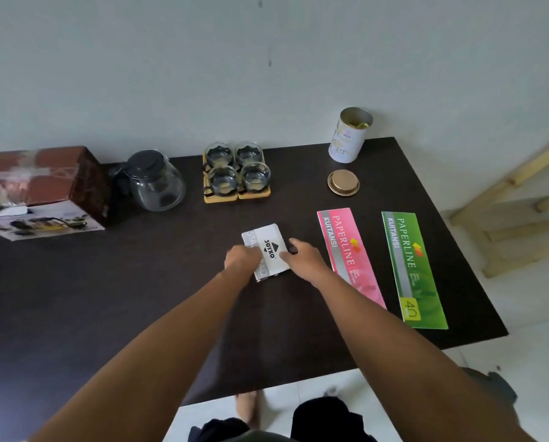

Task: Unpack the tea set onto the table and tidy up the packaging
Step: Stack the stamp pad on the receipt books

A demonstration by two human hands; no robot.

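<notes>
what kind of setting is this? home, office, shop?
Probably a home room doubling as a desk: a dark table against a plain wall, a glass teapot with cups, Paperline receipt books, and a bare foot on tiled floor.

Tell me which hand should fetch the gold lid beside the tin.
Right. The right hand lies nearer the gold lid, which sits on that side of the Joyko box; the left hand would have to cross over.

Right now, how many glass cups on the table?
4, in a two-by-two block on wooden coasters at the table's far middle: back left, back right, front left, front right. The closed box may hide more.
</notes>
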